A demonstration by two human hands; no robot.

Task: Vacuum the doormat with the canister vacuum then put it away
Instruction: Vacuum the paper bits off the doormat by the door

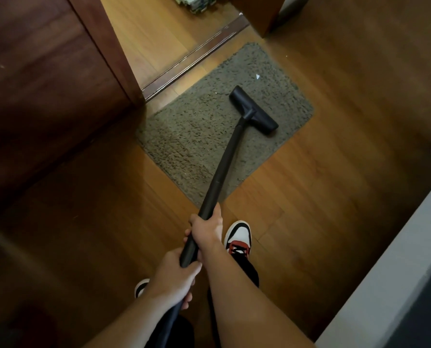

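The doormat (196,136) was a drab grey-brown, flecked darker through its pile, with one white speck (257,76) on it. The wand (224,167) and floor head (253,110) were plain black. The floor (335,172) was honey-brown wood grain and the door (33,84) a darker red-brown (the shoe (238,237) was white, black and red).

The black plastic vacuum tube (225,162) runs off the bottom edge below my left hand (174,280), which hides most of my white-and-black left shoe (140,287).
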